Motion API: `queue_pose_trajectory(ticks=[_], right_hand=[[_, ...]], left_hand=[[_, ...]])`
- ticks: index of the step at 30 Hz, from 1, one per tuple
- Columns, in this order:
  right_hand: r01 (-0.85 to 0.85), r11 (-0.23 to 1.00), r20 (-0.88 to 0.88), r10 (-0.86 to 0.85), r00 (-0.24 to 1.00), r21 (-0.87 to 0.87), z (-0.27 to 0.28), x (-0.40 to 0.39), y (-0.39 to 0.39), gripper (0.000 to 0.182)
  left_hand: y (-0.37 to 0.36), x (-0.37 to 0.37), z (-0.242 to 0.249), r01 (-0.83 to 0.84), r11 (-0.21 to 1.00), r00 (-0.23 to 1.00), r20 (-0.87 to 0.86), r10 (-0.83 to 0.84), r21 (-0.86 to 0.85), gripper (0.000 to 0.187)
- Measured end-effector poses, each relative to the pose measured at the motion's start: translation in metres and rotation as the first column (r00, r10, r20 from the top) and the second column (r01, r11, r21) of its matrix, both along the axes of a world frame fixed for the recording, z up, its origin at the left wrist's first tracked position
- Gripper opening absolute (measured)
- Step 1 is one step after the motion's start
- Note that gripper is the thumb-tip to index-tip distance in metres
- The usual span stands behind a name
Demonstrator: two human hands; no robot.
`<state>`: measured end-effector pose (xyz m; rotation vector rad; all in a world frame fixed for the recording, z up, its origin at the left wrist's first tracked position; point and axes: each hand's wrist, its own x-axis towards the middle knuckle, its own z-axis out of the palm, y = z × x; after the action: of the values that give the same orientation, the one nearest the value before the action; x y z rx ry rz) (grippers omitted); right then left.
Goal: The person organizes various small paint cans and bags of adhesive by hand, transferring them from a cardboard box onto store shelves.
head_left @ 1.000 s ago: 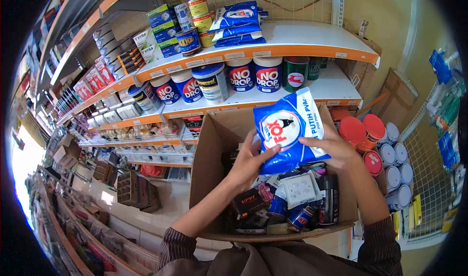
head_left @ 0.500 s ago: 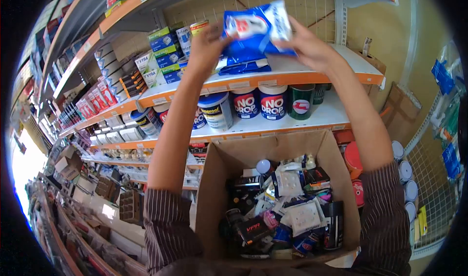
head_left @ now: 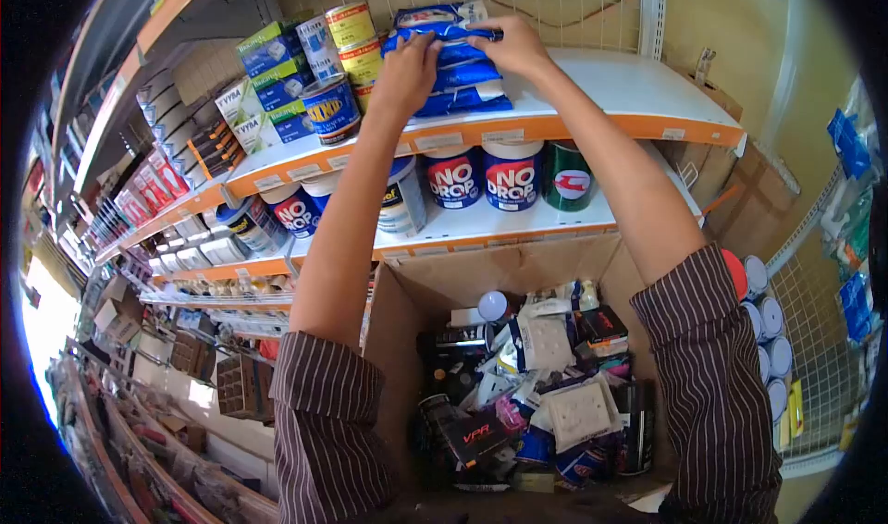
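Note:
A stack of blue plastic packets [head_left: 470, 73] lies on the upper white shelf. On its top rests a blue-and-white packet [head_left: 433, 17], lying flat. My left hand [head_left: 407, 73] grips the front left of this top packet with bent fingers. At its right end, my right hand [head_left: 514, 47] has thumb and fingers closed on the edge. Just left of the stack stand yellow tins [head_left: 351, 26] and a blue tin [head_left: 331, 110]. Below my forearms, an open cardboard box [head_left: 518, 263] holds mixed small packages, among them a black VPR box [head_left: 476, 431].
Paint tubs labelled No Drop [head_left: 511, 177] and a green tub [head_left: 567, 180] stand on the shelf below. Green and white boxes [head_left: 277, 85] are piled to the left. An orange-edged shelf front [head_left: 647, 131] runs beneath my wrists. White-lidded cans [head_left: 770, 320] are stacked at right.
The blue-and-white packet, earlier held up in the air and blurred, has come down onto the stack. Both hands moved with it. The view has shifted slightly.

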<state>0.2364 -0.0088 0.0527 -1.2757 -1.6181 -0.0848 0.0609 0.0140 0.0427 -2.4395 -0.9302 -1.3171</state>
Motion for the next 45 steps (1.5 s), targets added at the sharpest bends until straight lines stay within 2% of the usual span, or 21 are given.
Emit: queue_pose_trajectory(ticks=[2,5,8,12,14,17,18,21,22,23,24,27,28,34,37,40,43,45], right_hand=[[0.06,0.997,0.032,-0.061,0.998,0.046,0.004,-0.002,-0.009,0.022],[0.028,0.998,0.037,-0.03,0.999,0.064,-0.001,0.008,0.001,0.021],[-0.041,0.997,0.029,0.039,0.999,0.063,-0.008,0.016,0.009,0.021],[0.009,0.999,0.085,-0.012,0.996,0.031,-0.006,0.018,-0.004,0.026],[0.013,0.999,0.055,-0.016,0.998,0.049,-0.008,0.02,0.001,0.027],[-0.004,1.0,0.055,0.006,0.998,-0.03,-0.001,0.014,-0.013,0.031],[-0.024,0.999,0.039,0.025,0.999,-0.03,-0.002,0.011,-0.014,0.037],[-0.08,0.997,0.041,0.08,0.996,-0.022,-0.005,0.002,-0.022,0.057],[-0.094,0.995,0.072,0.095,0.993,-0.017,-0.007,-0.001,-0.027,0.064],[-0.109,0.994,0.102,0.109,0.989,-0.014,-0.01,-0.003,-0.032,0.071],[-0.213,0.97,0.101,0.225,0.969,-0.118,-0.008,-0.003,-0.039,0.08],[-0.141,0.986,0.251,0.117,0.961,0.083,-0.023,-0.004,-0.037,0.088],[-0.192,0.979,0.225,0.173,0.959,0.068,-0.024,-0.004,-0.038,0.087],[-0.049,0.996,0.264,0.027,0.964,0.077,-0.032,-0.009,-0.039,0.071],[-0.154,0.985,0.23,0.133,0.964,0.073,-0.027,-0.003,-0.032,0.062],[-0.099,0.966,0.236,0.042,0.971,0.237,-0.027,-0.004,-0.022,0.057],[-0.099,0.976,0.193,0.06,0.979,0.196,-0.024,-0.001,-0.012,0.052],[-0.075,0.974,0.181,0.036,0.983,0.216,-0.026,-0.003,-0.007,0.048]], left_hand=[[-0.002,-0.001,0.003,-0.005,0.999,1.0,0.022,0.006,-0.044,0.032],[0.001,-0.004,0.002,-0.002,1.0,1.0,-0.006,0.002,0.021,0.028],[0.003,-0.006,0.001,-0.077,0.996,0.996,-0.029,0.079,0.053,0.026],[0.008,-0.008,-0.002,-0.156,0.98,0.986,-0.032,0.161,0.12,0.028],[0.009,-0.011,-0.002,-0.143,0.985,0.988,-0.038,0.147,0.094,0.029],[0.002,-0.012,-0.001,-0.105,0.992,0.993,-0.053,0.109,0.073,0.032],[0.0,-0.013,-0.001,-0.09,0.994,0.994,-0.059,0.094,0.069,0.034],[0.003,-0.015,-0.009,-0.082,0.971,0.995,-0.045,0.094,0.225,0.038],[0.008,-0.018,-0.01,-0.077,0.976,0.984,-0.142,0.107,0.201,0.046],[0.01,-0.02,-0.015,-0.079,0.98,0.986,-0.133,0.105,0.184,0.048],[-0.008,-0.02,-0.016,-0.082,0.983,0.987,-0.124,0.103,0.165,0.051],[-0.019,-0.024,-0.02,-0.068,0.988,0.981,-0.17,0.091,0.135,0.062],[-0.022,-0.026,-0.022,-0.08,0.984,0.972,-0.205,0.112,0.156,0.062],[-0.016,-0.024,-0.035,-0.089,0.958,0.965,-0.214,0.151,0.274,0.058],[-0.006,-0.019,-0.033,-0.071,0.952,0.97,-0.2,0.135,0.298,0.055],[0.008,-0.014,-0.024,-0.024,0.95,0.98,-0.179,0.084,0.313,0.051],[0.016,-0.009,-0.019,-0.074,0.938,0.959,-0.233,0.16,0.339,0.048],[0.023,-0.005,-0.019,-0.082,0.912,0.962,-0.206,0.177,0.402,0.047]])
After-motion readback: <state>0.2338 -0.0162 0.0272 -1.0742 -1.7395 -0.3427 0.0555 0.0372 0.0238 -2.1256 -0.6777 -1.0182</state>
